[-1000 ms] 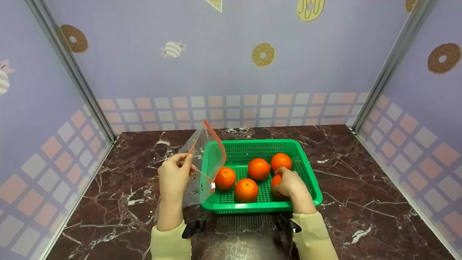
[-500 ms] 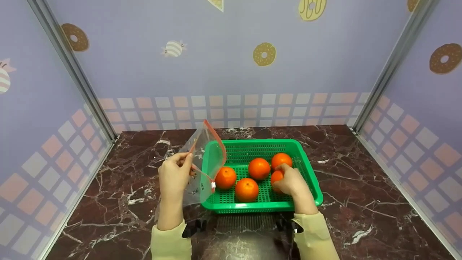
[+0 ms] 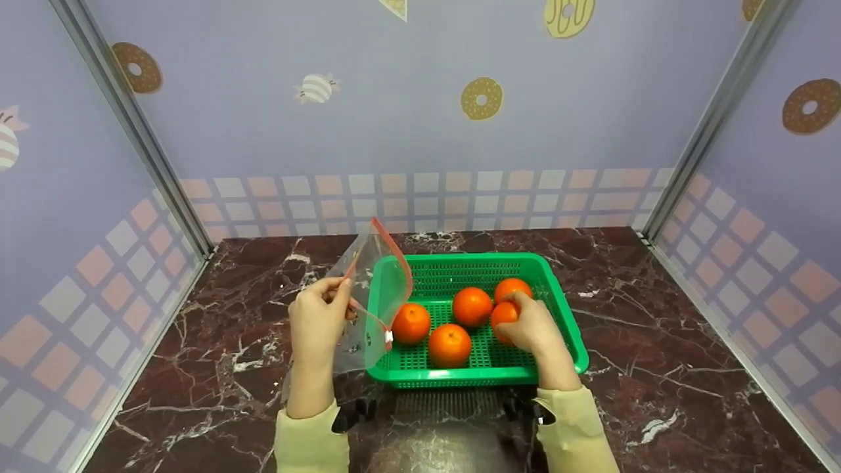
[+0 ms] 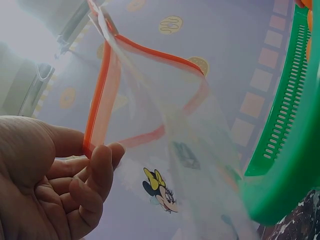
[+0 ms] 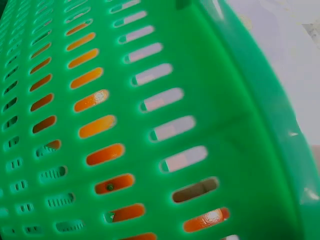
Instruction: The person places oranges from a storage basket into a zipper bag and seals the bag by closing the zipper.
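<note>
My left hand (image 3: 320,322) pinches the rim of a clear zip bag (image 3: 378,279) between thumb and fingers. The bag has an orange-red zip edge and a white slider, and its mouth gapes toward the basket. In the left wrist view, a cartoon print shows on the bag (image 4: 195,165) beside the pinching fingers (image 4: 102,167). Inside the green basket (image 3: 473,376), my right hand (image 3: 535,328) grips an orange (image 3: 504,322) at the right side. Part of that fruit is behind the fingers. The right wrist view shows mostly the slotted basket wall (image 5: 235,130), which hides the hand.
Several other oranges lie in the basket: one at the left (image 3: 410,323), one in front (image 3: 450,346), one in the middle (image 3: 472,307) and one at the back right (image 3: 512,288). The dark marbled tabletop (image 3: 657,368) surrounds the basket. Patterned walls (image 3: 420,131) enclose it.
My right hand and the orange in its grip have shifted slightly up toward the back-right orange, showing more of the gripped fruit. The left hand and bag have hardly moved.
</note>
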A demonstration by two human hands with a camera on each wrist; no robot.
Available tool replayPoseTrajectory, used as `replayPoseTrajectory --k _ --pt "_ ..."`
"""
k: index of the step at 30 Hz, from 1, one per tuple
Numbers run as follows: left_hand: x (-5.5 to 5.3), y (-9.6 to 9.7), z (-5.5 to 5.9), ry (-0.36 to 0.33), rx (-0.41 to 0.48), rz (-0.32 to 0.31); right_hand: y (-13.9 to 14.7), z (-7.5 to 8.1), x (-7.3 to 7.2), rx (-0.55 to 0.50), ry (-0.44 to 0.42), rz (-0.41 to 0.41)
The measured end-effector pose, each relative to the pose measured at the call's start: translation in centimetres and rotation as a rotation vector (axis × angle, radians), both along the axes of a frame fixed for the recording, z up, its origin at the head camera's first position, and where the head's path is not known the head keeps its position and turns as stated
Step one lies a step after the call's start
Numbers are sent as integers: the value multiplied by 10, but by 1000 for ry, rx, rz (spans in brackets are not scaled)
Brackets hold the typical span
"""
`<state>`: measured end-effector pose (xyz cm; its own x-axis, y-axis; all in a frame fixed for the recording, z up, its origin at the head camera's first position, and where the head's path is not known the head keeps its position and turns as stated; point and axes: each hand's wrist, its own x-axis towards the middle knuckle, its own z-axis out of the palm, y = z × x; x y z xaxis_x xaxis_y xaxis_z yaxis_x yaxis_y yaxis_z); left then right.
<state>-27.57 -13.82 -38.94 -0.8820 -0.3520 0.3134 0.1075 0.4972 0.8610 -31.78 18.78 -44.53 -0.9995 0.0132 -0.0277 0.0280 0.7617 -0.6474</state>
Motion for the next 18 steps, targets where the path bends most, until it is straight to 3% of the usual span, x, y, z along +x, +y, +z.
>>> replayPoseTrajectory --k 18 --pt "0 1 -3 36 -36 -5 3 4 1 -196 106 17"
